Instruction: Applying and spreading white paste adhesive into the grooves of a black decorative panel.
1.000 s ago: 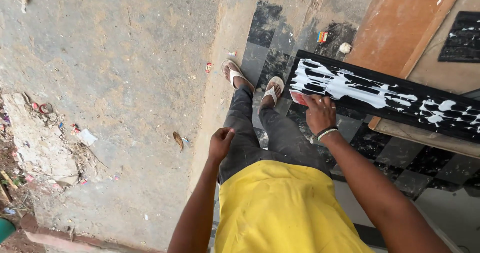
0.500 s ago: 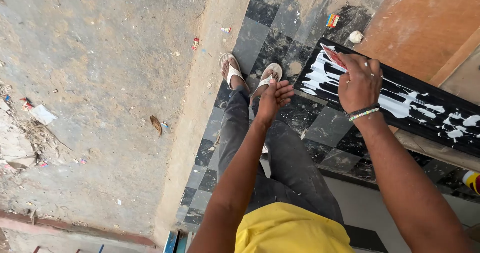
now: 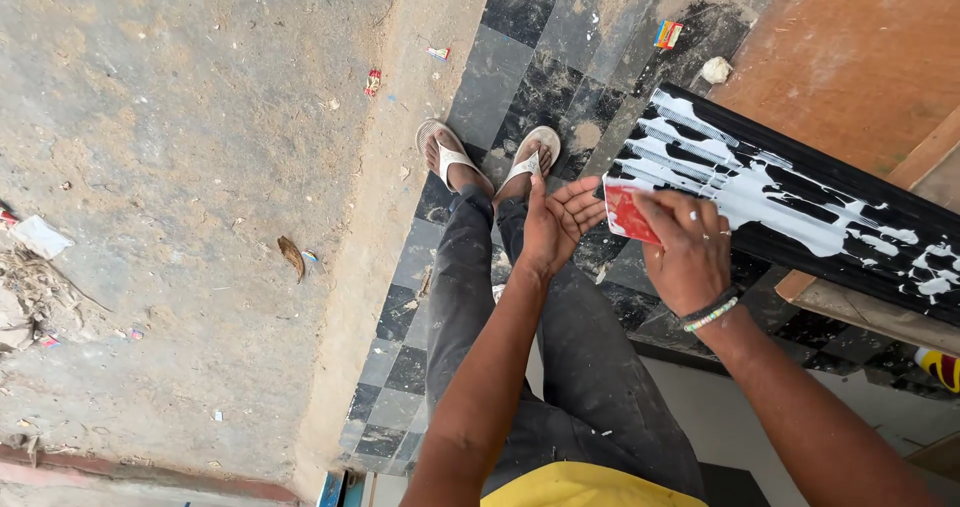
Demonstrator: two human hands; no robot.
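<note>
My right hand (image 3: 688, 249) grips a small red flat card-like scraper (image 3: 628, 212) at the near left end of a long black board (image 3: 800, 202) smeared with white paste. My left hand (image 3: 556, 223) is held open, palm up, fingers spread, just left of the scraper and beside the board's end; it holds nothing. A beaded band sits on my right wrist. My legs in dark trousers and feet in pale sandals (image 3: 487, 162) stand below on the black-and-grey tiled floor (image 3: 520, 57).
A brown wooden panel (image 3: 850, 57) lies behind the black board. Rough concrete ground (image 3: 180, 217) with litter and a dry leaf fills the left. A small crumpled white lump (image 3: 715, 69) and a coloured wrapper (image 3: 668, 34) lie near the board's far end.
My left hand has risen from my side to an open palm beside the board's end. My right hand slid along the pasted board toward its left end, scraper now visible.
</note>
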